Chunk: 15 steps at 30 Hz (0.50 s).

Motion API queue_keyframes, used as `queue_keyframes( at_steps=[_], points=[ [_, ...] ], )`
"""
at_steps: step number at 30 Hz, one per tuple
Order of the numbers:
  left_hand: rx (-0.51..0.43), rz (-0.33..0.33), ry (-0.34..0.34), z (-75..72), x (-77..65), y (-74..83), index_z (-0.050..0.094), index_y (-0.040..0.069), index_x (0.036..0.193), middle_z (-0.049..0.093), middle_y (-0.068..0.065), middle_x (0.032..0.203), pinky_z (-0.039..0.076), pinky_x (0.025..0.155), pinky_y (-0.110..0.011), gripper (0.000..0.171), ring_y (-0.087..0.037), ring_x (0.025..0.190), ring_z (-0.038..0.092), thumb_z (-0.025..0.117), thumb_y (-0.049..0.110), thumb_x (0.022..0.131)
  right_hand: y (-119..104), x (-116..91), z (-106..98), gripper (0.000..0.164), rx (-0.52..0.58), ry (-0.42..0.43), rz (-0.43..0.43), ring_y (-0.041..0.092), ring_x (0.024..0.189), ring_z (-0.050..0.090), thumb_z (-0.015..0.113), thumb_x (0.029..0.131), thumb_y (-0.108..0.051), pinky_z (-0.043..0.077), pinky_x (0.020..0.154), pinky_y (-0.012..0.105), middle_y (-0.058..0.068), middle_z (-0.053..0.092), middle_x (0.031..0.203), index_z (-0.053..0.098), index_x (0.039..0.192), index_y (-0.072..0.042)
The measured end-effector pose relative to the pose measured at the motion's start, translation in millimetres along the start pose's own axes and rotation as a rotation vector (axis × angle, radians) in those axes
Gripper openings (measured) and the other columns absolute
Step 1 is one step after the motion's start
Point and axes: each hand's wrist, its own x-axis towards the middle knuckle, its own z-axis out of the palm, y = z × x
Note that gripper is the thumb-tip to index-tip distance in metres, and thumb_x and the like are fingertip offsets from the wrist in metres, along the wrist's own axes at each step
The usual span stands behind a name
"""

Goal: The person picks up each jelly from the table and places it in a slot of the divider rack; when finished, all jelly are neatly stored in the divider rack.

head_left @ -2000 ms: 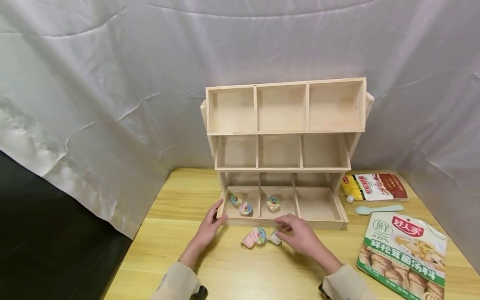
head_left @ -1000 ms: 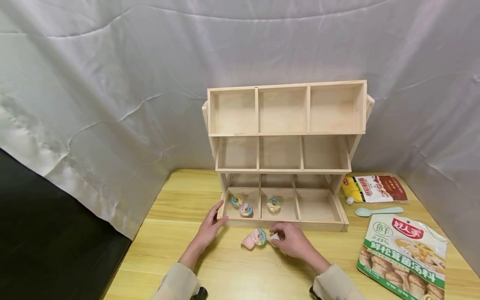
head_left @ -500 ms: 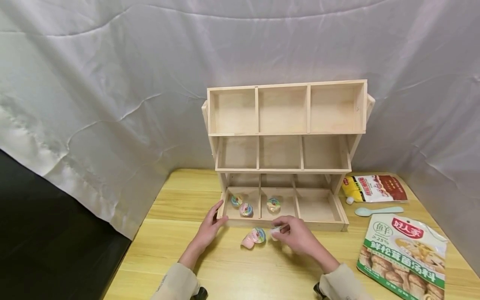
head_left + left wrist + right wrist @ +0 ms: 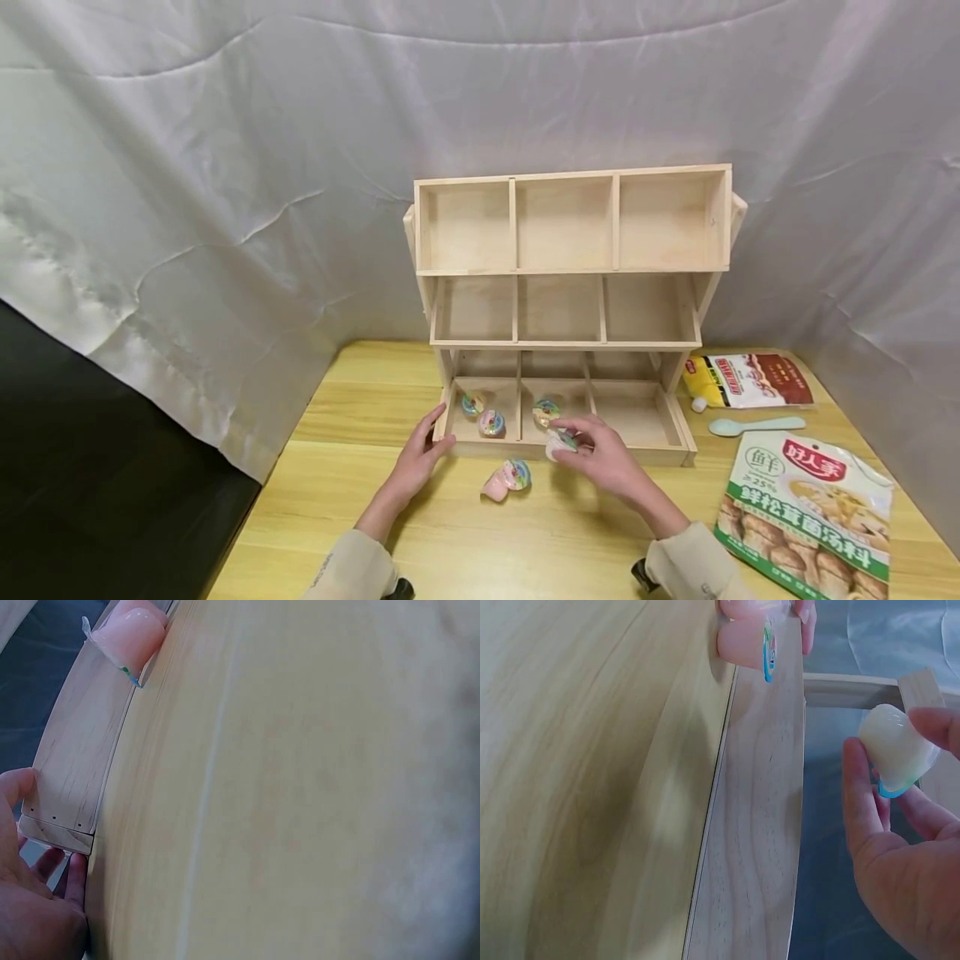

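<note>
My right hand [image 4: 609, 460] pinches a small white jelly cup [image 4: 892, 742] between thumb and fingers, over the front board of a three-tier wooden shelf [image 4: 573, 272]. The cup's blue-edged lid faces downward in the right wrist view. With the left hand [image 4: 414, 462] I hold the shelf's front left corner, thumb at the front and fingers along the side. Two jelly cups [image 4: 491, 423] lie in the bottom left compartment, and a yellowish jelly cup [image 4: 546, 410] sits in the bottom middle one. Two pink jelly cups [image 4: 497, 485] lie together on the table before the shelf.
To the shelf's right are a capped yellow and brown pouch [image 4: 757, 381], a pale blue spoon [image 4: 756, 426] and a large green and white mushroom soup packet [image 4: 806, 512]. Grey curtains [image 4: 360, 167] enclose the wooden table [image 4: 360, 400].
The right hand has picked the white jelly cup up from the table and carried it up toward the bottom middle compartment. My left hand stays on the shelf's corner.
</note>
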Motion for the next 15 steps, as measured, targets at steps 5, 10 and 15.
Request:
queue_keyframes(
  at_steps=[5, 10, 15],
  points=[
    [-0.012, -0.001, 0.007, 0.2, -0.3, 0.3, 0.031, 0.024, 0.163, 0.027, -0.021, 0.167, 0.041, 0.114, -0.058, 0.064, -0.043, 0.143, 0.043, 0.059, 0.028, 0.107, -0.8, 0.8, -1.4, 0.044, 0.013, 0.005, 0.014, 0.027, 0.107, 0.065, 0.082, 0.088, -0.016, 0.058, 0.085, 0.026, 0.017, 0.059, 0.119, 0.069, 0.128, -0.002],
    [-0.019, 0.009, 0.009, 0.1, -0.5, 1.6, 0.031, 0.023, 0.163, 0.025, -0.021, 0.168, 0.039, 0.115, -0.059, 0.064, -0.045, 0.146, 0.039, 0.06, 0.025, 0.106, 2.3, 4.4, -2.5, 0.046, -0.025, 0.031, 0.027, 0.023, 0.105, 0.065, 0.085, 0.086, -0.02, 0.057, 0.084, 0.025, 0.012, 0.063, 0.119, 0.069, 0.126, -0.004],
    [-0.023, 0.009, 0.011, 0.4, -0.4, 0.9, 0.032, 0.024, 0.163, 0.024, -0.02, 0.17, 0.036, 0.117, -0.059, 0.062, -0.044, 0.149, 0.035, 0.059, 0.024, 0.107, 4.4, 7.9, -4.5, 0.047, -0.065, 0.046, 0.041, 0.024, 0.103, 0.067, 0.087, 0.084, -0.021, 0.058, 0.082, 0.027, 0.012, 0.065, 0.119, 0.069, 0.123, -0.003]
  ],
)
